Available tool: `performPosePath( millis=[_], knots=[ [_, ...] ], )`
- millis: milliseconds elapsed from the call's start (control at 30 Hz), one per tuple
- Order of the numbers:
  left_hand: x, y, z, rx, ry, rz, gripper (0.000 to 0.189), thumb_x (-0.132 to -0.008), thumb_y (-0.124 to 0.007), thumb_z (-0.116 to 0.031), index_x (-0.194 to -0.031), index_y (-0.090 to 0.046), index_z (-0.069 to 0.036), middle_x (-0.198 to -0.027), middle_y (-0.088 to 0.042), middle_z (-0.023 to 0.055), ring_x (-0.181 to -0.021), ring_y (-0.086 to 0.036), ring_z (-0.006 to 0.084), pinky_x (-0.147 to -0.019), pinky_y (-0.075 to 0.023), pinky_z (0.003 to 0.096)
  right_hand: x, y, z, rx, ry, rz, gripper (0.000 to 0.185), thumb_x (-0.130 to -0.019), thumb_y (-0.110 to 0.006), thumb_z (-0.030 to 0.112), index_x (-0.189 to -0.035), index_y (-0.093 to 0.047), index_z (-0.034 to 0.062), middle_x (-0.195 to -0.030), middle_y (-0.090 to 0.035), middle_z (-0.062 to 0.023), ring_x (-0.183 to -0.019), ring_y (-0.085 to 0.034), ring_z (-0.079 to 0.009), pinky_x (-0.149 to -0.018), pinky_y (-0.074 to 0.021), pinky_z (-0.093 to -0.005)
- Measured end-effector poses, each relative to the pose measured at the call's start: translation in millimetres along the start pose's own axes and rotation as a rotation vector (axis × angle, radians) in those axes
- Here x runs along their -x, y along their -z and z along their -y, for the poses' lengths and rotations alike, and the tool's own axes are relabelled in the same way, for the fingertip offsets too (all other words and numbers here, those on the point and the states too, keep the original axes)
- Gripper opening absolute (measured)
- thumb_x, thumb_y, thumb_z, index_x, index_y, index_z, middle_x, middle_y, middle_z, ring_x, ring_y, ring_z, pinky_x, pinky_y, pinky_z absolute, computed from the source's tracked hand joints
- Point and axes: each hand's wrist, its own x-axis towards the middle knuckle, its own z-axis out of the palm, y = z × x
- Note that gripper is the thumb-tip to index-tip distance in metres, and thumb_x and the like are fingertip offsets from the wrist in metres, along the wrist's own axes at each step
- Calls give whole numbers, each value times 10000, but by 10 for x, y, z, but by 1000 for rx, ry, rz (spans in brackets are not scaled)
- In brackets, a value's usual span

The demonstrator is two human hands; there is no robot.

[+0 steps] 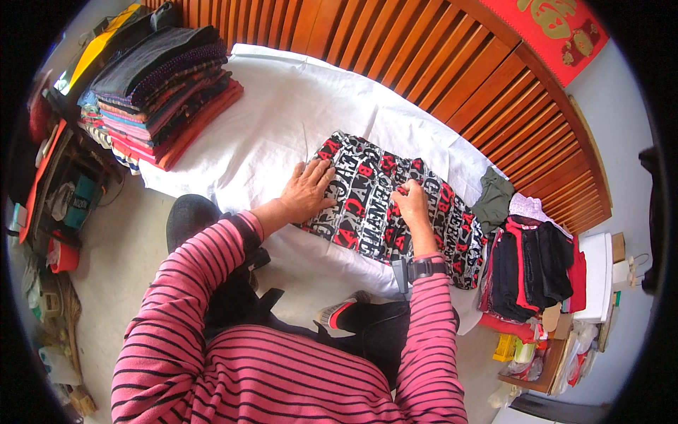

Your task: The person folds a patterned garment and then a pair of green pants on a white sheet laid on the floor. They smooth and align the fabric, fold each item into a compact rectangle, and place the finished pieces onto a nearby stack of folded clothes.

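A piece of fabric [365, 204] printed with red, black and white letters lies spread on a bench or bed covered with a white sheet [275, 111]. My left hand [309, 192] rests flat on its left end, fingers apart, the palm side down. Over the middle of the fabric is my right hand [412, 204], its fingers curled and touching the cloth; whether it pinches any cloth is hard to see. A crumpled dark green cloth [493, 199] lies just beyond the fabric's right end.
A tall stack of folded clothes [164, 100] stands at the far left. Folded dark and red garments [535, 265] are piled at the right. A slatted wooden headboard or panel [424, 58] runs behind the sheet. A shelf with bags and boxes [535, 371] is at lower right.
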Motion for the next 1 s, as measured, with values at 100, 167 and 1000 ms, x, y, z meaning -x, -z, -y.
performPosePath(
  millis=[100, 167, 1000],
  knots=[
    [-23, 67, -19, 31, 11, 32, 760, -898, -627, -475, -1449, -407, -1, -1500, -385, 187, -1412, -336, 355, -1147, -252, 552, 76, 22, 111, 205, -84, -39, 385, -755, -782, 272, -989, -649, -2, -960, -713, -189, -884, -686, -352, -808, -522, -413],
    [-69, 87, -25, 51, 27, 22, 728, -903, -630, -438, -1440, -412, 2, -1487, -395, 190, -1405, -347, 357, -1138, -263, 566, 123, 80, 207, 243, -113, -28, 389, -849, -730, 298, -1093, -594, 26, -1082, -646, -203, -1024, -627, -401, -828, -515, -500],
    [-707, -231, 134, 27, 194, 172, 922, -883, -508, -690, -1512, -365, -31, -1576, -338, 138, -1493, -230, 291, -1163, -169, 608, 493, -510, 59, 535, 236, 12, 886, -939, -553, 573, -1488, -280, -67, -1559, -286, -242, -1465, -239, -389, -1177, -206, -533]
  ],
)
